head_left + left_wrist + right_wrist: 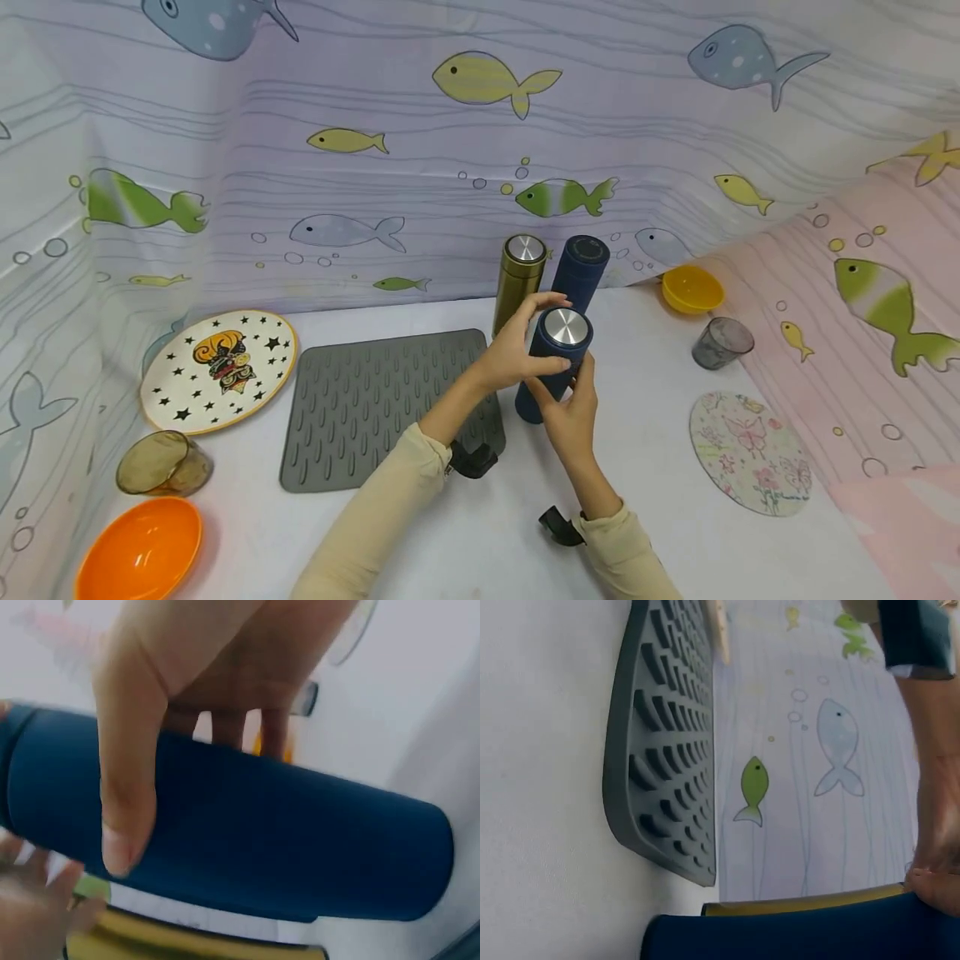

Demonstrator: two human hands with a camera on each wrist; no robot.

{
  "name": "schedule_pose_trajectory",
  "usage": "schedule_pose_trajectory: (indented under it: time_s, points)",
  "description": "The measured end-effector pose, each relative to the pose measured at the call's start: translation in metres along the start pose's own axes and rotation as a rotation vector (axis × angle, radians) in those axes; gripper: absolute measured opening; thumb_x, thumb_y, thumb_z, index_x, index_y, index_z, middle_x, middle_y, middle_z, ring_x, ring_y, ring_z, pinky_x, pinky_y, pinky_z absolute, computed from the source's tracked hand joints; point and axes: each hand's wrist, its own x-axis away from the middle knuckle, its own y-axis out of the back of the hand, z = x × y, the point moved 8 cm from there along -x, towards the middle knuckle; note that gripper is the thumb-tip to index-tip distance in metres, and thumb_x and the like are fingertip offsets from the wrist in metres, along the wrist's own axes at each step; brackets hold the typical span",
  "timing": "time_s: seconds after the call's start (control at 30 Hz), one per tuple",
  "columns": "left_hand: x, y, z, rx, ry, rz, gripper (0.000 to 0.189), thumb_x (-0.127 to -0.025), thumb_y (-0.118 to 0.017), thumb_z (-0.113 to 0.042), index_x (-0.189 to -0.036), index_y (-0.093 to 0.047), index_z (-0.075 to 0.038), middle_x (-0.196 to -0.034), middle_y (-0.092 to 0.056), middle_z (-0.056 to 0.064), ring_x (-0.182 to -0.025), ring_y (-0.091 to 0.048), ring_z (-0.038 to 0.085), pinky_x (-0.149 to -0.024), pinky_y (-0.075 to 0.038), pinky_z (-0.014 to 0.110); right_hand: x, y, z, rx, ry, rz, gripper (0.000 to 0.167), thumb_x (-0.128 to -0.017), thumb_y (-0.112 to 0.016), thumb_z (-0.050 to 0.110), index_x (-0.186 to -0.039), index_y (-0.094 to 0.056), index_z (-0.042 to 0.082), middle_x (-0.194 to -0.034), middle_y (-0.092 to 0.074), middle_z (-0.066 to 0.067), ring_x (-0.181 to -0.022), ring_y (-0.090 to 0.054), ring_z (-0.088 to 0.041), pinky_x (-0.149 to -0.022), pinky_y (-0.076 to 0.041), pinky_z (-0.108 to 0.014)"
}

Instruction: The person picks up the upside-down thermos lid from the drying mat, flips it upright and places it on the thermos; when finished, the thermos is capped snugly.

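Observation:
Both hands hold a navy thermos bottle point(554, 385) with a shiny steel lid, its base low over the white table. My left hand point(517, 350) grips the upper part, thumb across the front below the lid. Lower down, my right hand point(572, 414) wraps the right side of the body. In the left wrist view, the right hand's thumb point(127, 802) lies across the bottle and its fingers go behind. A gold thermos point(519, 279) and a second navy thermos point(582, 268) with a dark lid stand upright just behind.
Left of the bottles lies a grey ridged mat point(390, 408), with a star-patterned plate point(219, 372), an amber glass point(165, 464) and an orange bowl point(140, 550) beyond. On the right are a yellow bowl point(692, 290), a grey glass point(722, 342) and a round floral mat point(751, 454).

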Motion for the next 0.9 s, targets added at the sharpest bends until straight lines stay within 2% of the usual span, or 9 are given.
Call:
schedule_pose_trajectory:
  time_s: [0.1, 0.13, 0.33, 0.53, 0.6, 0.7, 0.77, 0.83, 0.9]
  points:
    - [0.0, 0.001, 0.001, -0.115, 0.013, -0.014, 0.083, -0.075, -0.085, -0.018, -0.142, -0.039, -0.004, -0.141, -0.047, 0.012, -0.133, -0.043, 0.023, -0.113, -0.036, 0.046, 0.0, 0.001, 0.001, 0.01, 0.006, -0.002, 0.067, -0.082, -0.075, -0.005, -0.14, -0.041, -0.006, -0.136, -0.052, -0.028, -0.125, -0.05, -0.044, -0.099, -0.041, -0.067]
    - [-0.001, 0.002, 0.002, -0.118, 0.026, -0.01, 0.083, -0.074, -0.087, -0.019, -0.141, -0.04, -0.004, -0.139, -0.048, 0.01, -0.131, -0.045, 0.022, -0.112, -0.038, 0.045, 0.0, 0.0, 0.002, 0.01, 0.011, 0.0, 0.067, -0.082, -0.075, -0.006, -0.14, -0.041, -0.007, -0.137, -0.052, -0.028, -0.126, -0.05, -0.044, -0.099, -0.041, -0.067]
    - [-0.005, 0.004, 0.011, 0.227, 0.087, 0.176, 0.072, -0.076, -0.074, 0.006, -0.141, -0.043, -0.002, -0.132, -0.055, 0.019, -0.121, -0.056, 0.025, -0.11, -0.041, 0.043, -0.001, -0.001, 0.005, 0.027, 0.012, 0.04, 0.07, -0.08, -0.079, -0.003, -0.14, -0.042, -0.006, -0.135, -0.055, -0.027, -0.125, -0.053, -0.043, -0.1, -0.043, -0.064]
    - [-0.005, -0.005, 0.007, 0.023, 0.072, 0.054, 0.073, -0.076, -0.083, -0.009, -0.139, -0.046, -0.007, -0.125, -0.062, 0.013, -0.111, -0.062, 0.022, -0.094, -0.052, 0.031, -0.007, 0.002, -0.023, 0.069, 0.067, 0.037, 0.07, -0.078, -0.081, 0.001, -0.139, -0.046, 0.001, -0.132, -0.06, -0.02, -0.121, -0.058, -0.038, -0.093, -0.049, -0.061]
    - [-0.009, -0.005, 0.005, 0.031, 0.041, 0.093, 0.072, -0.074, -0.084, -0.005, -0.136, -0.048, -0.004, -0.122, -0.063, 0.016, -0.109, -0.062, 0.022, -0.093, -0.053, 0.031, -0.009, 0.002, -0.025, 0.059, 0.105, 0.07, 0.071, -0.077, -0.082, 0.0, -0.138, -0.046, 0.0, -0.131, -0.06, -0.02, -0.119, -0.059, -0.036, -0.092, -0.051, -0.059]
    - [-0.015, -0.005, 0.004, 0.116, 0.009, 0.226, 0.071, -0.072, -0.082, 0.004, -0.134, -0.049, 0.001, -0.119, -0.062, 0.02, -0.109, -0.061, 0.021, -0.096, -0.052, 0.032, -0.013, 0.002, -0.015, 0.053, 0.132, 0.142, 0.072, -0.074, -0.083, -0.005, -0.136, -0.046, -0.004, -0.129, -0.061, -0.023, -0.116, -0.061, -0.037, -0.089, -0.053, -0.057]
    - [-0.016, -0.005, 0.005, 0.156, 0.001, 0.282, 0.071, -0.071, -0.08, 0.008, -0.134, -0.048, 0.003, -0.12, -0.061, 0.022, -0.111, -0.061, 0.022, -0.098, -0.051, 0.034, -0.015, 0.001, -0.007, 0.048, 0.137, 0.197, 0.074, -0.074, -0.082, -0.006, -0.138, -0.044, -0.006, -0.129, -0.06, -0.025, -0.115, -0.06, -0.039, -0.089, -0.053, -0.058]
    - [-0.015, -0.004, 0.006, 0.157, 0.008, 0.297, 0.073, -0.073, -0.079, 0.008, -0.137, -0.046, 0.002, -0.126, -0.059, 0.02, -0.116, -0.059, 0.023, -0.102, -0.049, 0.035, -0.018, 0.004, -0.005, 0.056, 0.137, 0.229, 0.074, -0.075, -0.082, -0.005, -0.138, -0.044, -0.007, -0.129, -0.06, -0.026, -0.115, -0.06, -0.04, -0.089, -0.053, -0.059]
    - [-0.01, 0.001, 0.007, 0.124, 0.026, 0.261, 0.076, -0.076, -0.08, 0.005, -0.142, -0.044, -0.001, -0.135, -0.055, 0.017, -0.126, -0.055, 0.022, -0.109, -0.044, 0.033, -0.026, 0.014, -0.012, 0.077, 0.129, 0.22, 0.075, -0.075, -0.083, -0.002, -0.139, -0.044, -0.006, -0.128, -0.06, -0.026, -0.115, -0.061, -0.04, -0.089, -0.053, -0.059]
